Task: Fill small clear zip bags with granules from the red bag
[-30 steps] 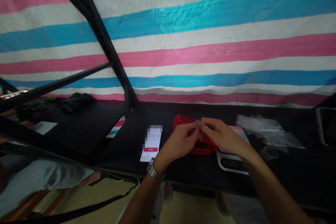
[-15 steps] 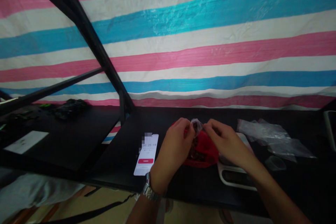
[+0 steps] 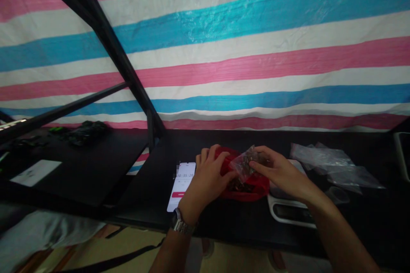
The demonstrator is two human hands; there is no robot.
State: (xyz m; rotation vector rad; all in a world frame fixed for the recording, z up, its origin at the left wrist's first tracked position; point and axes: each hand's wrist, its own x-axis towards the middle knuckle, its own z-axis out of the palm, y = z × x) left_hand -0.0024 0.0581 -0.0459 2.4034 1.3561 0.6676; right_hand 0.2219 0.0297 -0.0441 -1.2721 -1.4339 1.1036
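My right hand (image 3: 280, 172) pinches a small clear plastic bag (image 3: 242, 165) between thumb and fingers. Small dark brownish pieces show through the bag; their kind is too blurred to name. Below it lies an open red plastic bag (image 3: 258, 190), with more such loose pieces (image 3: 238, 186) inside. My left hand (image 3: 209, 175) is at the red bag's left side, its fingers spread and curved over that edge. It holds nothing that I can see; whether its fingertips touch the red plastic, I cannot tell.
A white digital scale (image 3: 272, 210) sits partly under my right forearm. To its right are several clear bags (image 3: 323, 160) and a small clear cup-like piece (image 3: 338, 195). A lit phone (image 3: 183, 179) lies left. A black metal frame (image 3: 112, 49) stands before a striped sheet (image 3: 256, 68).
The clear bag, earlier between both hands, is now in my right hand alone, tilted over the red bag. My left hand has let go, opened its fingers and moved slightly left and down.
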